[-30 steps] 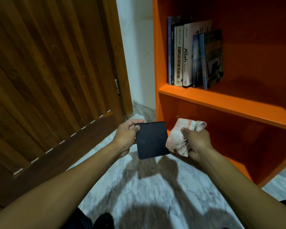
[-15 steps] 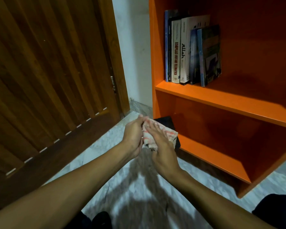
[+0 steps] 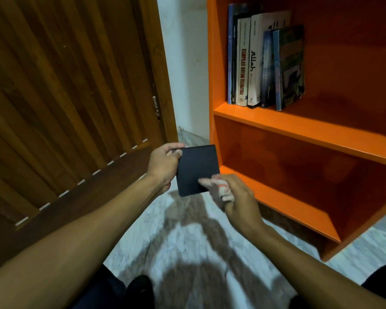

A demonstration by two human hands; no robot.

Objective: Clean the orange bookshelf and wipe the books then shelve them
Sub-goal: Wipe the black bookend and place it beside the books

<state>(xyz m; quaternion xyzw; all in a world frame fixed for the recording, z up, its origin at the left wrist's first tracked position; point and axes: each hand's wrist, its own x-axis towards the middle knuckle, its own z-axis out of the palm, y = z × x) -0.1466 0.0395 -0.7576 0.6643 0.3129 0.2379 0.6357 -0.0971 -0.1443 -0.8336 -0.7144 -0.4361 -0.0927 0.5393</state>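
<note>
Book (image 3: 196, 169), thin and square with a matte black cover and rounded corners, is held up in front of the lower bay of the shelf (image 3: 299, 128), above the floor (image 3: 187, 246). No writing shows on its cover. The left hand (image 3: 164, 162) pinches its upper left corner, thumb on the front and fingers curled behind. The right hand (image 3: 234, 195) is closed round a crumpled cloth (image 3: 223, 189), pale with a red-orange mark, and presses it against the book's lower right corner; most of the cloth is hidden in the fist.

The shelf is glossy orange board with flat, square-edged panels. On its upper board a row of books (image 3: 263, 63) stands upright against the left wall, the rightmost ones leaning slightly. One white spine reads "KOMPILASI HUKUM TELEMATIKA" in red; the next carries black Arabic-style lettering. The others are bluish, their text too small to read.

To the left stands a door (image 3: 65, 97) of dark slatted wood with a metal hinge. The floor is pale, veined like marble.
</note>
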